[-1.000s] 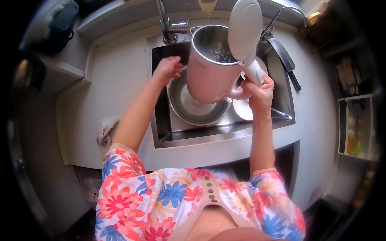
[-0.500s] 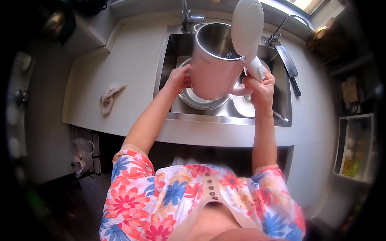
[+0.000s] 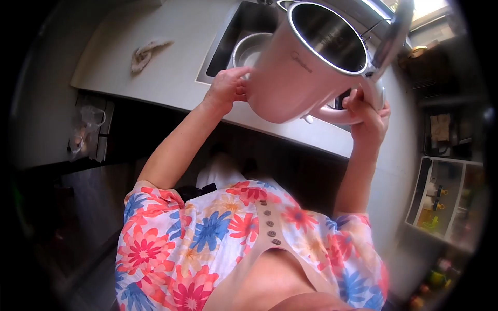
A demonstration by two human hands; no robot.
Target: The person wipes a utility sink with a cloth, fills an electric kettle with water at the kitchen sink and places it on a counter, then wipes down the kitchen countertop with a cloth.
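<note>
A pale pink electric kettle (image 3: 288, 83) is tilted in front of me, its metal-lined mouth turned up and to the right. The raised lid (image 3: 395, 39) stands open on the handle side. My right hand (image 3: 369, 119) is closed around the kettle's handle. Against the lower left side of the body, my left hand (image 3: 226, 89) steadies it with curled fingers. Behind the kettle, a round pale basin (image 3: 250, 45) sits in the sink (image 3: 206, 79), partly hidden.
A crumpled cloth (image 3: 144, 56) lies on the light countertop (image 3: 181, 46) to the left. Below the counter's left end hangs a plastic bag (image 3: 85, 132). A white-framed storage unit (image 3: 438, 194) with small items stands at the right.
The kettle has come closer to me from over the sink and tilts more, showing more of its inside. Both hands moved with it. My view has shifted down towards the counter's front edge.
</note>
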